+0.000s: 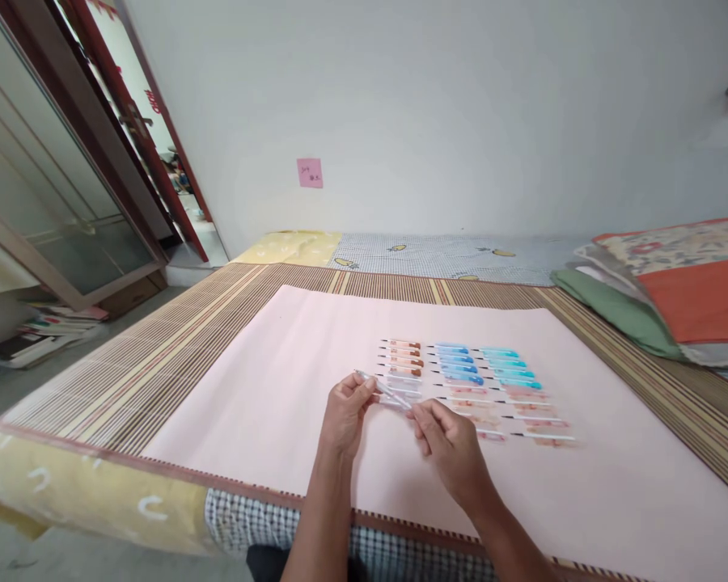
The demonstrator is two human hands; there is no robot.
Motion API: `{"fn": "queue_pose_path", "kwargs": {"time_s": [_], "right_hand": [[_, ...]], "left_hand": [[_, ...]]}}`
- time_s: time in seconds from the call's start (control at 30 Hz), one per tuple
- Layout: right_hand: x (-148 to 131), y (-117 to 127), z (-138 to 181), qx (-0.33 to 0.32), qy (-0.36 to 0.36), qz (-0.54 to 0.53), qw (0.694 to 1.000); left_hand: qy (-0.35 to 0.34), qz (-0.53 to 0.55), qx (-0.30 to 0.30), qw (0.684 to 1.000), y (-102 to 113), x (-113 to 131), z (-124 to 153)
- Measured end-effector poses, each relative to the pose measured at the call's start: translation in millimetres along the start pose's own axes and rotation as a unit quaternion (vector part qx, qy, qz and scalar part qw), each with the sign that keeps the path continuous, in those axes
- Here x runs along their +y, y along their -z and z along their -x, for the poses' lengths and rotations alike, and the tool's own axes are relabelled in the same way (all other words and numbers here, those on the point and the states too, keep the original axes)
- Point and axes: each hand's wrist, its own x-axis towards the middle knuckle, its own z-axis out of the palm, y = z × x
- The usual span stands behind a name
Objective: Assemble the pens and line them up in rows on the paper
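A slim whitish pen [394, 394] is held slantwise between my two hands. My left hand [350, 404] pinches its far left end between thumb and fingers. On its lower right end, the fingers of my right hand [449, 440] are closed. Just beyond lie pens in three columns: brown-ended pens [404, 354], blue pens [458, 364] and teal pens [510, 368]. Nearer rows hold pinkish pens [534, 412], each with a dark tip pointing left. My hands partly cover the pale pens below the brown ones.
A pale pink sheet [248, 388] lies under the pens on a striped mat [175, 339] over a bed. Folded bedding [679, 291] is piled at the right. A pink note [309, 173] is stuck to the wall; an open door [139, 121] stands at the left.
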Motion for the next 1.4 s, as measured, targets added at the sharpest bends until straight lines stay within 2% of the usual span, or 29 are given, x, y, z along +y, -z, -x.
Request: {"fn": "queue_pose_path", "kwargs": {"time_s": [0.1,0.27,0.57,0.8,0.9,1.03,1.13,1.27,1.4], "right_hand": [[4.4,-1.4,-0.6,-0.031,-0.043,-0.052,0.997],[8.1,-5.8,2.0,-0.1,-0.127,-0.172,0.972],[8.5,-9.8,8.9,-0.153,-0.224,-0.296,0.916],[13.4,-13.9,10.1,-0.177,-0.261,-0.358,0.879],[11.2,-15.6,8.9,-0.168,-0.261,-0.36,0.88],[5.8,-16.8,6.8,-0.139,-0.225,-0.347,0.9],[4.0,-16.3,6.0,-0.142,-0.208,-0.322,0.913],[9.3,-16.4,6.1,-0.152,-0.194,-0.292,0.924],[17.7,-19.1,8.9,-0.164,-0.183,-0.281,0.928]], "left_hand": [[-0.02,0.003,-0.031,0.999,0.4,4.1,2.3],[-0.05,-0.007,-0.101,0.994,0.8,9.2,5.5],[-0.061,-0.027,-0.134,0.989,5.2,13.7,6.4],[-0.055,-0.022,-0.153,0.987,8.8,17.0,6.9],[-0.028,-0.027,-0.142,0.989,9.3,14.6,6.1],[0.002,-0.071,-0.112,0.991,6.9,7.8,4.1],[0.013,-0.082,-0.085,0.993,3.7,4.4,3.2],[0.041,-0.067,-0.09,0.993,1.0,4.1,3.0],[0.03,-0.089,-0.093,0.991,1.9,5.9,3.2]]}}
